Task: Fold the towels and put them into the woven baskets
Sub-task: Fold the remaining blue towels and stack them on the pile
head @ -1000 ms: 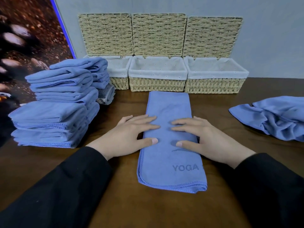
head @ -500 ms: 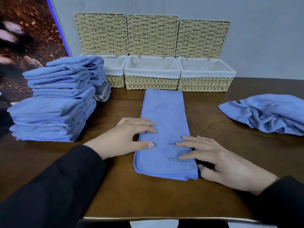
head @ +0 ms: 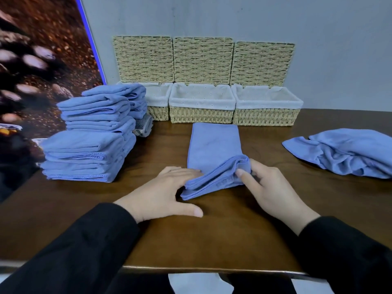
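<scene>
A blue towel (head: 214,145), folded into a long strip, lies on the brown table (head: 212,234) in front of the middle woven basket (head: 201,114). Its near end is lifted and turned back. My right hand (head: 269,187) pinches that lifted end at its right corner. My left hand (head: 167,192) holds the end's left corner, fingers under the fabric and thumb stretched out on the table. Beside the middle basket stand the left basket (head: 158,112) and the right basket (head: 265,116), both with white liners and raised lids. I see no towels inside them.
A tall stack of folded blue towels (head: 91,143) stands at the left, partly hiding the left basket. A crumpled blue towel pile (head: 343,153) lies at the right. A grey patterned cloth (head: 144,127) peeks out behind the stack. The table's front edge is close below my arms.
Both hands slid from pressing the towel's middle down to its near end. That end has come up off the table and turned back toward the baskets.
</scene>
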A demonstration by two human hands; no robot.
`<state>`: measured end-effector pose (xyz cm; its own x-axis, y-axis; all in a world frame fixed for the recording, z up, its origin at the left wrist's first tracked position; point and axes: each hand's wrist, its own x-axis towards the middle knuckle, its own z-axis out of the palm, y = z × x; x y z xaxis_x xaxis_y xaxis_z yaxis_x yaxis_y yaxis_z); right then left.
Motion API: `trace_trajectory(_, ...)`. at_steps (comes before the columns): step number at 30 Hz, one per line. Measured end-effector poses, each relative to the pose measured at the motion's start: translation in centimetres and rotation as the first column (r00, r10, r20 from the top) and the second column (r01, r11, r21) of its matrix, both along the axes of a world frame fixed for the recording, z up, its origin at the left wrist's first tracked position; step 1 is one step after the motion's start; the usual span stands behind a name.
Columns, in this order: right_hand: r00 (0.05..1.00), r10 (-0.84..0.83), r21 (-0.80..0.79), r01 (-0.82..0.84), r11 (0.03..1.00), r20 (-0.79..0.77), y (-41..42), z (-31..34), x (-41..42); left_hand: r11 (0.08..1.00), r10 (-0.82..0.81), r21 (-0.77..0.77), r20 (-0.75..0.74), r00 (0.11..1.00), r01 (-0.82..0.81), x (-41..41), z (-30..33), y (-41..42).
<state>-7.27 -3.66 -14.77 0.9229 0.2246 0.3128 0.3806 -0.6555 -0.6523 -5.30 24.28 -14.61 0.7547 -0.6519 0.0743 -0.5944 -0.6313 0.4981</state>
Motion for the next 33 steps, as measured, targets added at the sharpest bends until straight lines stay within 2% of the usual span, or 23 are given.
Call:
trace_trajectory(2,0.998,-0.018,0.077,0.023,0.997,-0.054,0.6,0.6,-0.1,0.986,0.138,-0.093,-0.015,0.990,-0.138,0.0,0.1,-0.5)
trace_trajectory(4,0.995,-0.018,0.208,0.038,0.977,-0.098,0.8,1.3,-0.2,0.908,0.212,-0.330,-0.168,0.963,-0.257,0.0,0.6,-0.8)
trace_trajectory(6,0.985,0.041,0.394,0.029,0.918,-0.169,0.7,2.1,-0.4,0.781,0.162,-0.536,-0.323,0.933,-0.321,-0.3,1.5,-0.8)
trace_trajectory(8,0.970,0.083,0.454,0.030,0.891,-0.228,0.5,2.6,-0.5,0.702,0.084,-0.617,-0.423,0.902,-0.355,-0.4,2.0,-0.8)
trace_trajectory(10,0.971,0.063,0.409,0.037,0.912,-0.229,0.2,2.6,-0.1,0.696,0.061,-0.608,-0.481,0.875,-0.382,-0.1,2.2,-1.1)
trace_trajectory(12,0.970,0.007,0.382,0.089,0.920,-0.242,-0.1,2.3,0.8,0.698,0.109,-0.577,-0.501,0.859,-0.425,0.9,2.3,-1.5)
trace_trajectory(19,0.959,-0.156,0.246,0.214,0.945,-0.235,-0.6,1.9,6.9,0.758,0.264,-0.442,-0.465,0.845,-0.480,7.7,2.9,-3.1)
trace_trajectory(21,0.948,-0.244,0.089,0.267,0.960,-0.205,-0.8,1.4,9.3,0.772,0.384,-0.371,-0.372,0.845,-0.515,10.0,2.1,-3.2)
trace_trajectory(23,0.926,-0.358,-0.095,0.348,0.933,-0.122,-1.1,0.3,11.1,0.767,0.550,-0.285,-0.172,0.818,-0.575,11.9,0.7,-2.8)
trace_trajectory(25,0.915,-0.403,-0.079,0.401,0.913,-0.012,-1.3,-0.1,11.5,0.775,0.581,-0.284,-0.030,0.813,-0.565,12.5,-0.1,-2.1)
trace_trajectory(27,0.942,-0.319,0.003,0.320,0.947,0.106,-1.4,0.6,10.6,0.816,0.507,-0.349,0.049,0.861,-0.460,12.2,0.0,-1.5)
trace_trajectory(29,0.984,-0.131,-0.010,0.134,0.991,0.116,-1.0,1.7,9.2,0.873,0.373,-0.379,0.115,0.921,-0.306,11.5,0.4,-1.6)
trace_trajectory(31,0.999,0.042,-0.077,-0.042,0.996,0.003,-0.4,2.0,8.4,0.948,0.209,-0.275,0.158,0.965,-0.160,11.2,0.4,-2.1)
trace_trajectory(33,0.985,0.101,-0.206,-0.129,0.970,-0.142,-0.3,1.3,8.6,0.992,0.106,-0.075,0.118,0.987,-0.098,11.2,-0.1,-2.7)
